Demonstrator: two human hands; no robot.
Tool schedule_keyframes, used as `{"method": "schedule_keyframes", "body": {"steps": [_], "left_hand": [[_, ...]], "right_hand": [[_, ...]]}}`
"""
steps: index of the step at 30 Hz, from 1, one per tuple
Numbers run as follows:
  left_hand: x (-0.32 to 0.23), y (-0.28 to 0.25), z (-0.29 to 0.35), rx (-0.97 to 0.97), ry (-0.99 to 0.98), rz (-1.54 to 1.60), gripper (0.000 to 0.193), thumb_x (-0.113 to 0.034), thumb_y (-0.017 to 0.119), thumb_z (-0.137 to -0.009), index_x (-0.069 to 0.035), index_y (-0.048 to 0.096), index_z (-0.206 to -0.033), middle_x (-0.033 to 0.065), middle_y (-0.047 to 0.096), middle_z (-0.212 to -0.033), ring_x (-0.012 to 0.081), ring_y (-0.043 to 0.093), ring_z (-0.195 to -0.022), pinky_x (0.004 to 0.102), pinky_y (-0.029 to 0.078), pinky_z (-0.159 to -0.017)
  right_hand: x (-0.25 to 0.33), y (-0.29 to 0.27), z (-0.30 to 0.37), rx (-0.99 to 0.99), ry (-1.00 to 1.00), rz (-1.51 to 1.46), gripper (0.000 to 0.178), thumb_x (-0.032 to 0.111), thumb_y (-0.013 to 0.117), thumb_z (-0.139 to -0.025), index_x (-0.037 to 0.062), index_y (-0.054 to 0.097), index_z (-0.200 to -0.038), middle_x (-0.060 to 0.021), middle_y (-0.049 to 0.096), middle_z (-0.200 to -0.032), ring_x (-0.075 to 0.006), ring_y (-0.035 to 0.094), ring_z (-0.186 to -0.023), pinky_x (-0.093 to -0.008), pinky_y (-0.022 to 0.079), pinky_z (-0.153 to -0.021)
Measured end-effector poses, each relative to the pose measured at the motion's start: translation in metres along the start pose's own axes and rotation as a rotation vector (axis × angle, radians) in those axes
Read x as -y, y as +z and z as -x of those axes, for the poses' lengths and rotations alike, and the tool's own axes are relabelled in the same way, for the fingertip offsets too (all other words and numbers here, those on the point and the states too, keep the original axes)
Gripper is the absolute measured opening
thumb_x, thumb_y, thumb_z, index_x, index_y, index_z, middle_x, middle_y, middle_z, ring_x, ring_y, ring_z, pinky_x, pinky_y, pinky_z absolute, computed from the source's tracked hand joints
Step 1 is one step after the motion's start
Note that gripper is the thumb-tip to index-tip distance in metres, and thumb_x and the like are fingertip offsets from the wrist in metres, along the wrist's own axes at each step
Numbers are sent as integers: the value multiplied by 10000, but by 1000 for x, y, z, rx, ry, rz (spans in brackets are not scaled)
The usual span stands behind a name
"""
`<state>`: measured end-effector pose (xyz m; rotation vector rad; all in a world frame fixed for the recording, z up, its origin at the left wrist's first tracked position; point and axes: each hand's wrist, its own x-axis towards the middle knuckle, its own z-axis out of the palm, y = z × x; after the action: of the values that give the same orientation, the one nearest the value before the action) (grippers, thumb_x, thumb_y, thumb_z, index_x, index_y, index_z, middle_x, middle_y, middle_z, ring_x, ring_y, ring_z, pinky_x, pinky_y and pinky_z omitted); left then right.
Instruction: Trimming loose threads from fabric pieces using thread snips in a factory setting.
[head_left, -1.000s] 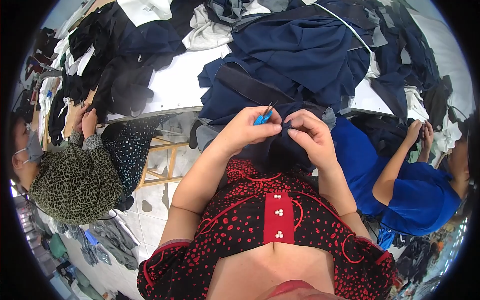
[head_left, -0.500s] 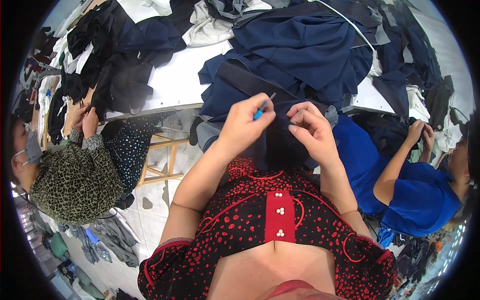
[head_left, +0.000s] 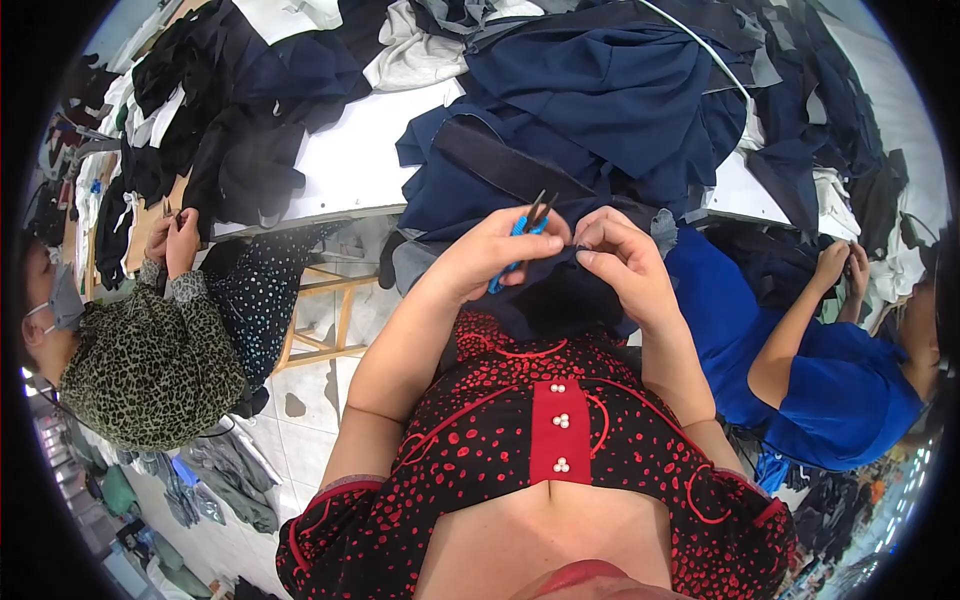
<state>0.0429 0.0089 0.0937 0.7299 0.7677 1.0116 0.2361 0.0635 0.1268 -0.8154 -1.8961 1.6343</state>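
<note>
My left hand (head_left: pixel 488 248) is closed around a pair of thread snips (head_left: pixel 520 228) with blue grips. Their dark blades point up and away from me, the tips slightly apart. Just to the right, my right hand (head_left: pixel 628 268) pinches the edge of a dark navy cloth (head_left: pixel 548 292) between thumb and fingers. That cloth hangs over the table's front edge down to my lap. My left fingertips are close to the pinched edge; whether they touch it I cannot tell.
A large navy fabric heap (head_left: pixel 600 90) covers the white table (head_left: pixel 350 150) ahead, with a white hose-like strip (head_left: pixel 705 48) across it. Co-workers handle cloth at either side: one in a leopard-print top (head_left: pixel 150 370), one in blue (head_left: pixel 840 400). A wooden stool (head_left: pixel 330 315) stands left.
The snips have turned in my left hand, so both blades and more of the blue grips show. My left fingers have come nearer my right hand, which now pinches the cloth edge.
</note>
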Motion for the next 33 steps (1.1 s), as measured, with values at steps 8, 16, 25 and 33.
{"method": "schedule_keyframes", "body": {"steps": [8,16,25,33], "left_hand": [[0,-4,6,-29,39,49,159,-135,686,-779,-45,568,-836,-26,491,-689,27,428,-515,171,322,-406],[-5,7,8,-99,155,-63,104,-89,653,-808,-64,558,-843,-17,516,-703,22,427,-505,163,314,-412],[-8,7,6,-254,221,-79,86,-76,630,-828,-48,558,-864,16,553,-685,42,462,-463,168,323,-406],[-13,7,11,-220,216,-67,169,-91,641,-801,-20,573,-939,21,565,-747,56,477,-507,182,352,-447]], "right_hand": [[2,-4,1,-12,17,-11,77,42,613,-763,6,548,-782,-12,491,-884,-45,432,-694,-193,342,-610],[25,7,2,24,47,426,250,188,716,-711,31,541,-797,-37,472,-826,-96,478,-570,-227,389,-518],[29,17,10,3,-29,673,306,246,723,-717,23,535,-812,-67,485,-782,-197,538,-634,-306,442,-558],[-12,8,0,-34,-19,155,128,74,623,-776,-12,529,-772,-47,550,-731,-141,528,-689,-271,414,-626]]}}
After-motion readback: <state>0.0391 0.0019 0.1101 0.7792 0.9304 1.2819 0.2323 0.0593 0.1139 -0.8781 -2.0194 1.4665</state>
